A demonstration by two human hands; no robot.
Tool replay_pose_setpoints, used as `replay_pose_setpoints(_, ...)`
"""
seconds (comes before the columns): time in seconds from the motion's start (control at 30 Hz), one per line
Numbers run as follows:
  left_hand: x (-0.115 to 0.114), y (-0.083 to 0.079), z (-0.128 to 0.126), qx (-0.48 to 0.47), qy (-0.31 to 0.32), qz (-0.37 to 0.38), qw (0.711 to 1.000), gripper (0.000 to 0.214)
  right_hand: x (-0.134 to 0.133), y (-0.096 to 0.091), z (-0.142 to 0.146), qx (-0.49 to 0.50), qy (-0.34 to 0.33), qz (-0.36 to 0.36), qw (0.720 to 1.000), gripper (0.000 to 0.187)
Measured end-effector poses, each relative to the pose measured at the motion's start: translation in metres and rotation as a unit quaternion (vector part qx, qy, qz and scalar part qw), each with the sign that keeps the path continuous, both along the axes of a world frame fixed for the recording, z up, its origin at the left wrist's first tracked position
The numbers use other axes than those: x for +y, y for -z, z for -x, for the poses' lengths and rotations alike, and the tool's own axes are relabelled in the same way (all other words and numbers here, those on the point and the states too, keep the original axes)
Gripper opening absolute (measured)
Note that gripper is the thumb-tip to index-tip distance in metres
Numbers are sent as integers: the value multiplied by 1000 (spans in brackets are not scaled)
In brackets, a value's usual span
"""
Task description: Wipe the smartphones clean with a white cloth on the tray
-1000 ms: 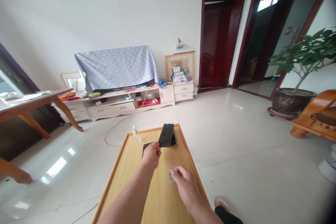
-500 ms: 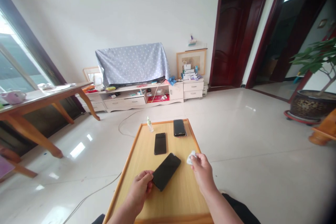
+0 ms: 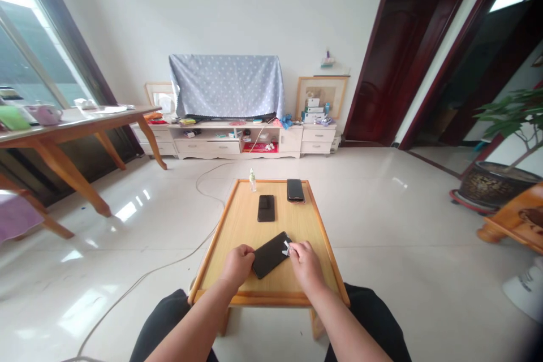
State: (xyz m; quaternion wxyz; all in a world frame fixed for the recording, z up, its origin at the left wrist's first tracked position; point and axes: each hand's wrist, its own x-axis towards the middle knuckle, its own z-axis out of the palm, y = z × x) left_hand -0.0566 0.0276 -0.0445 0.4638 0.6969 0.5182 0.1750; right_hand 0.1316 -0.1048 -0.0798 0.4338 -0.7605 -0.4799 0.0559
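A black smartphone [image 3: 270, 257] lies slanted over the near half of a small wooden table [image 3: 231, 232]. My left hand [image 3: 238, 264] pinches its lower left corner. In the fingers of my right hand [image 3: 306, 264] is a crumpled white wipe [image 3: 286, 248], which is over the phone's upper right end. Beyond them lies a second black phone [image 3: 266, 208], flat on the tabletop. Near the far right corner rests another dark phone [image 3: 295, 190], on top of something thin that I cannot make out. A small clear bottle with a pale green top [image 3: 253, 180] stands upright by the far left corner.
A raised wooden rim edges the small table. A cable [image 3: 169, 264] runs over the tiled floor on the left. Farther off are a white TV cabinet [image 3: 291, 140], a dining table [image 3: 76, 124] at left and a potted plant [image 3: 494, 184] at right.
My right hand has brought the white wipe left onto the phone's upper right end. My left hand still holds the lower left corner. The camera view has shifted, showing more of my legs.
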Motion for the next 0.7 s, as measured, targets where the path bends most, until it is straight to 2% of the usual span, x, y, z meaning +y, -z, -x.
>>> replay_pose_setpoints(0.13,-3,-1,4,49,25,-80,995,18,1,-5,11,-81,24,92,992,29)
replay_pose_setpoints(0.2,-5,-2,7,68,36,-117,990,20,2,-7,16,-105,35,114,987,27)
replay_pose_setpoints(0.37,-16,-6,25,89,58,-185,977,30,4,-14,24,-125,50,131,982,23)
replay_pose_setpoints(0.5,-32,-4,43,104,96,-247,959,65,7,-21,21,-133,55,138,980,19)
replay_pose_setpoints(0.57,-39,-2,49,130,116,-273,946,76,9,-26,21,-137,52,141,979,21)
replay_pose_setpoints(0.7,-47,2,54,144,125,-303,934,75,4,-35,46,-157,14,140,978,30)
